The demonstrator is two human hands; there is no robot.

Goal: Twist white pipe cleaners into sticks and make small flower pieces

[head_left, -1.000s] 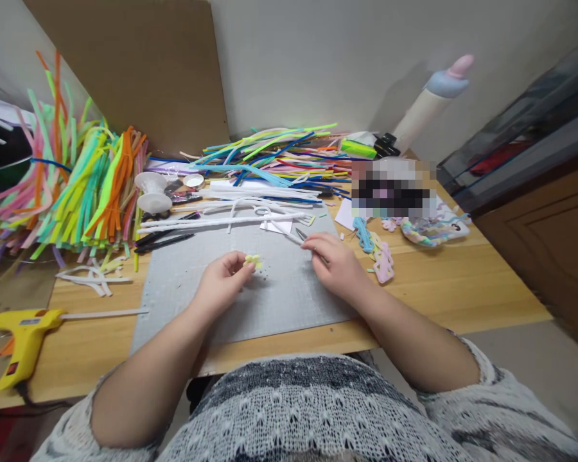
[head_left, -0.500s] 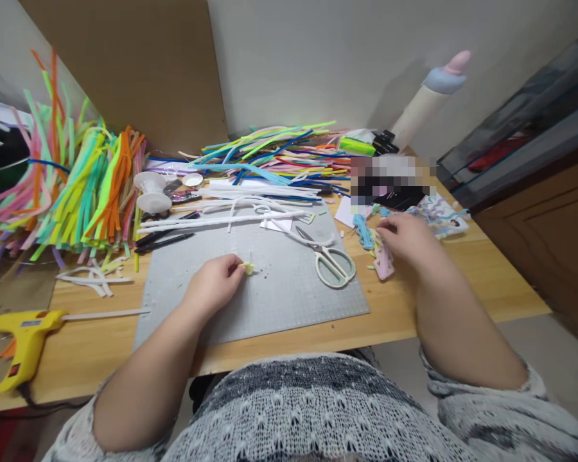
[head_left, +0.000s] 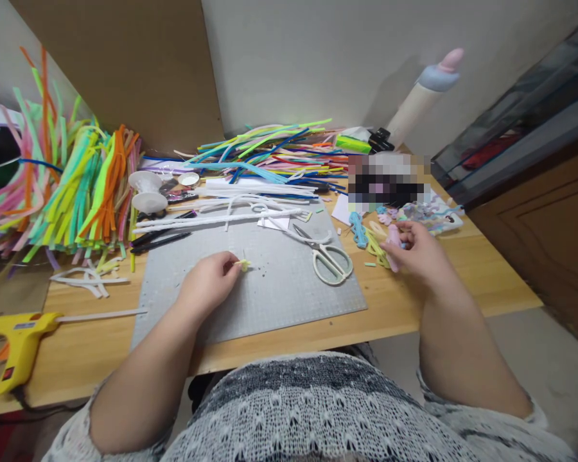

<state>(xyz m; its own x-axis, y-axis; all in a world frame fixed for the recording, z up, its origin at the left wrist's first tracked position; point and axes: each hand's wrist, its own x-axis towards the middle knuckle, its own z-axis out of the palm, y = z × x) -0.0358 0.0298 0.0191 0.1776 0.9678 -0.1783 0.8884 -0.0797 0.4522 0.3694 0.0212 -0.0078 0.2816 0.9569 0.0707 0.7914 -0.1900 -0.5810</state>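
Note:
My left hand (head_left: 210, 280) is closed in a pinch over the left part of the grey cutting mat (head_left: 289, 300). Between its fingertips is a small yellow piece (head_left: 244, 264) with a thin pin or wire sticking up. On the right, my right hand (head_left: 418, 254) grips a pink zigzag strip (head_left: 394, 246), its fingers curled behind it. Beside that strip lie a yellow zigzag strip (head_left: 376, 248) and a blue zigzag strip (head_left: 359, 230) on the wooden table. White-handled scissors (head_left: 333, 265) rest on the mat's right edge.
White pipe cleaners (head_left: 221, 221) stretch along the mat's back edge, with a colourful pipe cleaner heap (head_left: 274, 151) behind. Upright pipe cleaner bundles (head_left: 84, 186) stand at the left, above a yellow glue gun (head_left: 22, 346). A white spool (head_left: 148, 191) and black pens (head_left: 161, 242) lie between.
My right hand has turned, its fingers opening out around the pink strip, which has moved slightly right, uncovering more of the yellow strip. My left hand keeps its pinch. The view has shifted slightly.

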